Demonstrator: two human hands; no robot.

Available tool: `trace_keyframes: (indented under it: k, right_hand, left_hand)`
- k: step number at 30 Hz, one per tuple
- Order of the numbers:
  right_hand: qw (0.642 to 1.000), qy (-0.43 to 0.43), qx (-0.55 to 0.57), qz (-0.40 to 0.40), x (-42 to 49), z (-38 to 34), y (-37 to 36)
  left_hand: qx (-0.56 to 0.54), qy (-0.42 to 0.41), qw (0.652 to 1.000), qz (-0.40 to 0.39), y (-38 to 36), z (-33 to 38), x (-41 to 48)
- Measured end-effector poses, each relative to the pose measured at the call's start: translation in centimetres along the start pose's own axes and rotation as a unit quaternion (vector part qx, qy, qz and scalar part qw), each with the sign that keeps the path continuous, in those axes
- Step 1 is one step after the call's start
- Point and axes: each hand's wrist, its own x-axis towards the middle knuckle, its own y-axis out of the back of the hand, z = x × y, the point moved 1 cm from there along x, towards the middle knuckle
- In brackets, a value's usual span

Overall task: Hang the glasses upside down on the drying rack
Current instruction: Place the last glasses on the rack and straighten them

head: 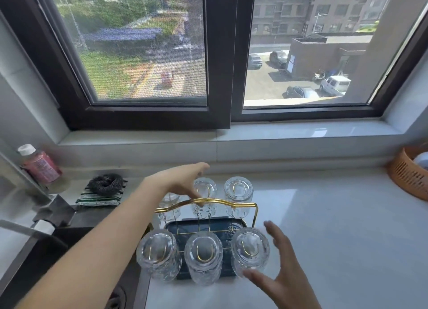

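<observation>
A gold wire drying rack stands on a dark tray on the counter. Several clear ribbed glasses hang upside down on its pegs, three in the front row and three in the back row. My left hand reaches over the back row with fingers spread, its thumb beside the back middle glass and above the back left glass. My right hand is open just right of the front right glass, not gripping it. The front left glass and front middle glass hang untouched.
A sink lies to the left of the rack. A scourer on a striped cloth and a pink bottle sit at the back left. An orange basket stands at the far right. A window sill runs behind.
</observation>
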Motion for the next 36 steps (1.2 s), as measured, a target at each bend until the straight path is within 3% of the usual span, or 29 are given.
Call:
trace_keyframes:
  k: [3, 6, 9, 11, 18, 36]
  right_hand:
    - [0.982, 0.144, -0.107, 0.067, 0.3, -2.3, 0.1]
    - [0.942, 0.229, -0.241, 0.031, 0.6, -4.8, -1.8]
    - [0.903, 0.186, -0.383, -0.049, 1.1, -6.2, -3.8]
    - [0.894, 0.14, -0.419, -0.073, 1.7, -6.9, -4.6]
    - [0.902, 0.092, -0.396, -0.146, 2.9, -6.0, -5.7]
    - [0.909, 0.103, -0.371, -0.162, 2.9, -5.8, -5.4]
  left_hand:
    - [-0.019, 0.013, 1.0, 0.003, -0.6, -1.9, -1.1]
    - [-0.001, 0.002, 1.0, 0.03, -1.2, -2.3, -1.1]
    - [0.035, 0.0, 0.999, 0.041, -1.7, -2.0, -0.7]
    - [0.041, 0.0, 0.998, 0.04, -1.7, -2.0, -0.5]
    - [0.045, -0.007, 0.998, 0.04, -1.8, -2.4, -0.5]
    - [0.029, -0.013, 0.999, 0.04, -1.7, -2.0, -0.8]
